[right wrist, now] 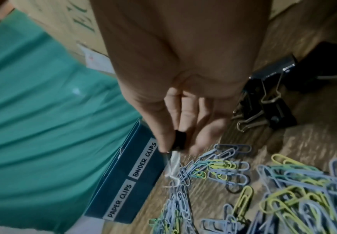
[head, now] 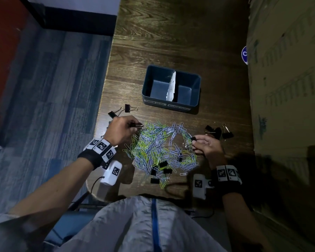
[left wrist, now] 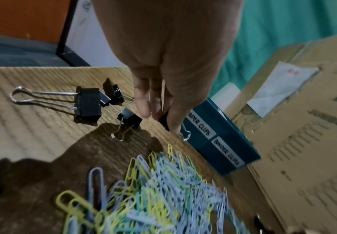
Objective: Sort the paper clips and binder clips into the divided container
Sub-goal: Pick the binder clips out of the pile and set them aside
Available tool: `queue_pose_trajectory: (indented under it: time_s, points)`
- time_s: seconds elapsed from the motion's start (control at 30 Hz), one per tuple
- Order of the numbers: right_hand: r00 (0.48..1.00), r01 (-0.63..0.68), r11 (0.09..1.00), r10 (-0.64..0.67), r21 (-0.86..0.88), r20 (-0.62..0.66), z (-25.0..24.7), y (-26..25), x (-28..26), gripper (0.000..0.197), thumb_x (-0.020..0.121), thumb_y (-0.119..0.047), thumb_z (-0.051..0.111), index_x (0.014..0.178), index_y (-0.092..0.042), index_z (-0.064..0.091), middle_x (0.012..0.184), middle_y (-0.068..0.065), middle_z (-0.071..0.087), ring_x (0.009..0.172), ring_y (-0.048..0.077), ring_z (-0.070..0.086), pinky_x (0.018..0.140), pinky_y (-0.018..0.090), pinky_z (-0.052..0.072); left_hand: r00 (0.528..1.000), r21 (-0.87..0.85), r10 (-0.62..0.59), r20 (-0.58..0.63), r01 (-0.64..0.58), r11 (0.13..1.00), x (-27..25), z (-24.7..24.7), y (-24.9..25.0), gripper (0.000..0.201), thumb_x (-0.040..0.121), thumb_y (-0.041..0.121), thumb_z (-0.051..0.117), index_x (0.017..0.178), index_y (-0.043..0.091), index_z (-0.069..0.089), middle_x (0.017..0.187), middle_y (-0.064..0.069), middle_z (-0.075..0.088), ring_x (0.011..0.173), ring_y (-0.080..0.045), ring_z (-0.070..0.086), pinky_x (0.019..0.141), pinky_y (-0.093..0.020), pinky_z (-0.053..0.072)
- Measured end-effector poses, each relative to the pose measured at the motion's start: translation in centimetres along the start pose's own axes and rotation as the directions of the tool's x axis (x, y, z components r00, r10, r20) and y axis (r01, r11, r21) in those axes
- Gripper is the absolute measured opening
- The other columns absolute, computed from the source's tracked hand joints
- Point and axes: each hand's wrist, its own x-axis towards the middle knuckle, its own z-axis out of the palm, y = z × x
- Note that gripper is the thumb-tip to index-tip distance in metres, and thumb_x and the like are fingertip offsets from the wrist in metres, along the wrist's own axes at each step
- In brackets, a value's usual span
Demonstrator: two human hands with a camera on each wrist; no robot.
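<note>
From the head camera, a dark wood-grain counter (head: 171, 42) carries a blue rectangular container (head: 193, 91) with rounded corners, split by a white paper divider (head: 171, 86) into two compartments, neither showing any clips; two white labels run along its near wall. Nearer the person than the container lies a loose heap of thin wire paper clips (head: 160, 146) in pale blue, yellow and green, with a few black binder clips (head: 163, 164) mixed into its near side. The left hand (head: 121, 130) is at the heap's left edge, fingers curled and pinching a small black binder clip (head: 134, 124). The right hand (head: 207, 144) is at the heap's right edge, thumb and fingertips pinching another black clip (head: 193, 138). More black clips (head: 215, 130) sit clustered right of the heap, and two (head: 127, 108) lie left of the container. A large cardboard box (head: 287, 88) stands along the counter's right side.

In the left wrist view, the left hand's fingers (left wrist: 143, 101) pinch a black folded-steel clip (left wrist: 164, 121), its silver wire loop hanging in front of the container's wall, labelled PAPER CLIPS (left wrist: 200, 126) and BINDER CLIPS. Left of the hand, three black binder clips rest on the wood, the biggest (left wrist: 88, 102) with its long wire handles laid flat.

In the right wrist view, the right hand's thumb and fingers (right wrist: 185, 110) pinch a small black clip (right wrist: 180, 140) whose blurred silver handle points down toward tangled paper clips (right wrist: 219, 166) just beside the container (right wrist: 139, 186).
</note>
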Motion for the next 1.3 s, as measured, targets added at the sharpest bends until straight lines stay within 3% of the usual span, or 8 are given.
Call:
queue_pose_trajectory:
  time_s: [0.17, 0.4, 0.53, 0.7, 0.83, 0.93, 1.1, 1.3]
  points:
    - [0.978, 0.03, 0.995, -0.048, -0.091, -0.205, 0.1, 0.1, 0.4, 0.012, 0.083, 0.004, 0.071, 0.092, -0.004, 0.068, 0.082, 0.012, 0.068, 0.066, 0.017, 0.064, 0.053, 0.018, 0.052, 0.975, -0.053, -0.17, -0.143, 0.164, 0.985, 2.6, -1.8, -1.0, 0.024, 0.083, 0.013, 0.075, 0.107, 0.012, 0.07, 0.103, -0.011, 0.071, 0.085, -0.019, 0.062, 0.077, -0.027, 0.051]
    - [0.788, -0.17, 0.985, 0.125, -0.017, -0.602, -4.3, 0.6, 4.0, 0.022, 0.08, -0.007, 0.077, 0.096, -0.019, 0.07, 0.097, 0.003, 0.071, 0.09, 0.018, 0.066, 0.084, 0.035, 0.056, 0.97, 0.03, -0.218, -0.112, 0.222, 0.975, 4.7, -2.5, -3.7, 0.025, 0.082, 0.014, 0.076, 0.106, 0.01, 0.069, 0.108, -0.014, 0.07, 0.099, -0.028, 0.066, 0.091, -0.037, 0.052]
    - [0.759, -0.216, 0.976, 0.153, -0.023, -0.633, -5.5, 1.4, 4.9, 0.022, 0.082, -0.005, 0.076, 0.102, -0.01, 0.07, 0.097, 0.012, 0.072, 0.073, 0.021, 0.064, 0.061, 0.031, 0.052, 0.979, 0.139, -0.133, -0.156, 0.155, 0.978, 3.7, -2.2, -3.7, 0.028, 0.088, 0.016, 0.069, 0.114, 0.009, 0.061, 0.118, -0.015, 0.059, 0.097, -0.029, 0.062, 0.083, -0.037, 0.051]
    - [0.739, -0.179, 0.961, -0.009, -0.209, -0.674, -5.1, 2.4, 3.5, 0.033, 0.084, -0.01, 0.074, 0.116, -0.007, 0.064, 0.112, 0.012, 0.064, 0.096, 0.024, 0.062, 0.077, 0.025, 0.044, 0.978, 0.333, 0.151, -0.143, -0.096, 0.938, -1.2, -0.9, -1.7, 0.036, 0.087, 0.017, 0.065, 0.121, 0.011, 0.054, 0.118, -0.015, 0.05, 0.095, -0.033, 0.056, 0.068, -0.043, 0.052]
    - [0.796, 0.045, 0.887, -0.31, -0.46, -0.52, -2.5, 3.9, 0.2, 0.025, 0.085, -0.012, 0.072, 0.11, -0.011, 0.065, 0.106, 0.006, 0.061, 0.084, 0.015, 0.055, 0.071, 0.028, 0.044, 0.947, 0.371, 0.308, 0.093, -0.32, 0.872, -6.3, 1.6, -0.6, 0.032, 0.091, 0.022, 0.06, 0.12, 0.011, 0.053, 0.108, -0.009, 0.051, 0.082, -0.026, 0.057, 0.054, -0.03, 0.044]
    - [0.844, 0.379, 0.669, -0.533, -0.639, -0.058, -0.4, 5.9, -1.8, 0.009, 0.079, -0.008, 0.073, 0.083, -0.015, 0.069, 0.078, -0.004, 0.064, 0.066, 0.008, 0.054, 0.065, 0.02, 0.044, 0.867, 0.358, 0.391, 0.308, -0.486, 0.797, -9.5, 3.9, -0.1, 0.035, 0.09, 0.026, 0.058, 0.124, 0.016, 0.053, 0.11, -0.003, 0.05, 0.083, -0.017, 0.053, 0.059, -0.03, 0.051]
    - [0.976, 0.206, 0.638, -0.078, -0.742, 0.203, 3.5, 8.9, -3.0, 0.026, 0.073, -0.027, 0.082, 0.085, -0.039, 0.062, 0.085, -0.012, 0.056, 0.078, 0.018, 0.059, 0.077, 0.036, 0.053, 0.71, 0.38, 0.422, 0.564, -0.676, 0.631, -11.0, 6.8, 2.1, 0.057, 0.086, 0.02, 0.053, 0.141, 0.021, 0.038, 0.129, -0.007, 0.042, 0.103, -0.021, 0.05, 0.072, -0.038, 0.053]
    - [0.933, 0.349, 0.556, -0.128, -0.754, 0.337, 5.9, 9.2, -4.2, 0.038, 0.076, -0.024, 0.075, 0.107, -0.036, 0.057, 0.094, -0.013, 0.047, 0.085, 0.021, 0.06, 0.074, 0.044, 0.056, 0.69, 0.365, 0.468, 0.552, -0.705, 0.608, -9.3, 7.0, 4.3, 0.06, 0.066, 0.015, 0.075, 0.123, 0.013, 0.058, 0.12, -0.01, 0.054, 0.098, -0.025, 0.057, 0.069, -0.036, 0.053]
